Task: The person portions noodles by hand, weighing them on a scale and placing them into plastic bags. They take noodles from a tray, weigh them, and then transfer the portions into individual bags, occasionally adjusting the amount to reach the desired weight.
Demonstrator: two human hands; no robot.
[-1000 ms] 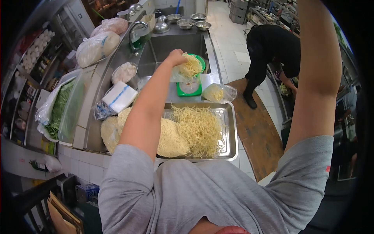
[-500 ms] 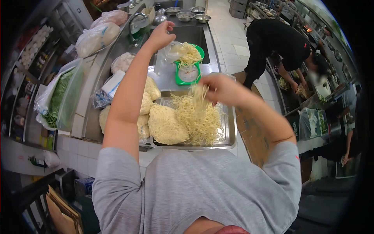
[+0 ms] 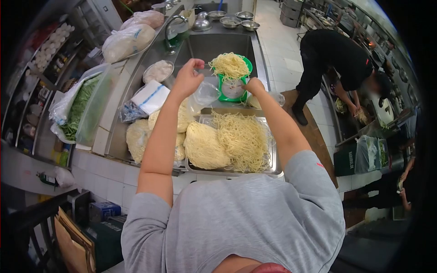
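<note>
A green scale (image 3: 233,91) with a round dial carries a heap of yellow noodles (image 3: 230,66) on its pan. My right hand (image 3: 255,86) is at the right edge of the dial, its fingers drawn together; what they hold, if anything, is too small to tell. Left of the scale, my left hand (image 3: 190,77) is raised with curled fingers, their contents unclear. Clear plastic (image 3: 205,93) lies beside its wrist. Nearer to me, a metal tray (image 3: 273,159) holds loose noodles (image 3: 243,143) and a packed noodle bundle (image 3: 205,145).
Bagged noodles (image 3: 139,140), a white packet (image 3: 152,98) and a bowl (image 3: 158,72) stand left of the tray. Beyond the scale are a sink (image 3: 195,43) and metal bowls (image 3: 230,22). A person in black (image 3: 339,54) bends over at the right.
My right hand has moved from above the tray to the scale's dial, and the noodles it held are gone from it. The noodle heap on the scale looks larger. My left hand sits lower in view.
</note>
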